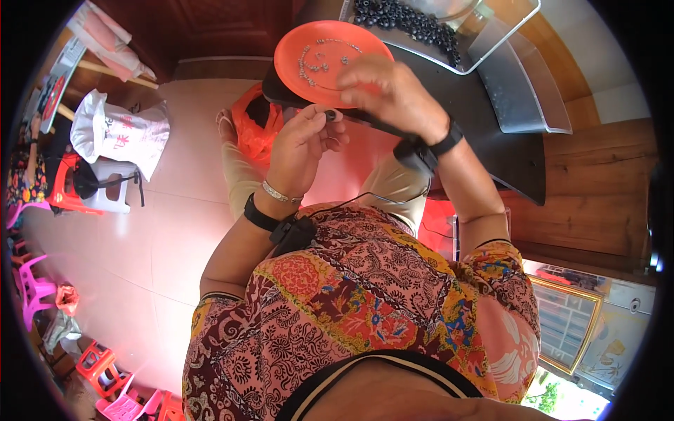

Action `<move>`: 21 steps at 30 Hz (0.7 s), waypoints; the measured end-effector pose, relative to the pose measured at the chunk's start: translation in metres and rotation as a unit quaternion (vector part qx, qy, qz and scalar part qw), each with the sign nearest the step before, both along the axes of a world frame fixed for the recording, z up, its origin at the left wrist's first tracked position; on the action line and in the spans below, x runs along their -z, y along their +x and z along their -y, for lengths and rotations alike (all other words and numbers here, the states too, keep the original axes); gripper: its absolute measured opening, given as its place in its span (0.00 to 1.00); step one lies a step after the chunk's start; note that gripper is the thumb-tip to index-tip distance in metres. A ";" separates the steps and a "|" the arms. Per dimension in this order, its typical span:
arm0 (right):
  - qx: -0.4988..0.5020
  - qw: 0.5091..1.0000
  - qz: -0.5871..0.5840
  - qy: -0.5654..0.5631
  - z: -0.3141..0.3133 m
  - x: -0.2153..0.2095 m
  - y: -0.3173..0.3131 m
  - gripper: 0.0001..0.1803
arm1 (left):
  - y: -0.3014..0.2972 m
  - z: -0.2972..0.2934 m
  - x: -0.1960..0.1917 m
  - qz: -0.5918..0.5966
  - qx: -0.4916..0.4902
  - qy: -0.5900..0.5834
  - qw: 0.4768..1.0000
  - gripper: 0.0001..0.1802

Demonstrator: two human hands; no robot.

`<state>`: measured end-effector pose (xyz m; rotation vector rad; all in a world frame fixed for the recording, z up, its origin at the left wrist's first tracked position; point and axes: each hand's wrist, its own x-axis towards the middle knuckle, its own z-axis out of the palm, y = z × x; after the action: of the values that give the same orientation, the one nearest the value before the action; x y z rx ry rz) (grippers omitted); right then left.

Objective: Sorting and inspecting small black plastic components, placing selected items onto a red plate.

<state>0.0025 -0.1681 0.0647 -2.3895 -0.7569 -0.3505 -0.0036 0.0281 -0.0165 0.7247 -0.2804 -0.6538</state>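
Observation:
My left hand is raised at the near edge of the plate, thumb and forefinger pinching a small dark bead-like piece. Its other fingers are loosely curled. My right hand reaches over the right side of an orange-red plate, thumb and fingertips apart, with nothing visible between them. Small silvery pieces lie on the plate in a curved line, with a few more near its middle. Beyond my right hand, many shiny black beads fill part of a tray with a pale rim.
A dark tabletop carries the plate, the tray and a translucent plastic bin. A red plastic bag hangs below the table's left end. Left stand a white sack and plastic stools. Thin cables run between my wrist devices.

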 end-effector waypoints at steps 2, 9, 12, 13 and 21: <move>0.027 0.999 0.007 -0.020 0.008 0.000 0.027 0.10 | 0.001 -0.002 0.001 0.001 -0.011 0.004 1.000 0.13; 0.047 0.982 0.010 -0.184 0.005 0.010 0.114 0.12 | 0.001 -0.006 0.003 0.009 0.000 -0.011 1.000 0.14; 0.043 0.975 -0.027 -0.216 0.007 0.020 0.124 0.10 | 0.001 -0.007 0.002 0.007 -0.002 -0.018 1.000 0.14; 0.042 0.972 -0.050 -0.228 0.007 0.024 0.128 0.10 | 0.001 -0.007 0.001 0.006 -0.003 -0.020 1.000 0.14; 0.068 0.967 -0.032 -0.245 0.004 0.028 0.123 0.09 | 0.001 -0.007 -0.002 -0.013 -0.006 -0.024 1.000 0.13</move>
<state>0.1259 -0.1724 0.0368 -2.9117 -0.7153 -0.1493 -0.0028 0.0351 -0.0142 0.6712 -0.2658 -0.6420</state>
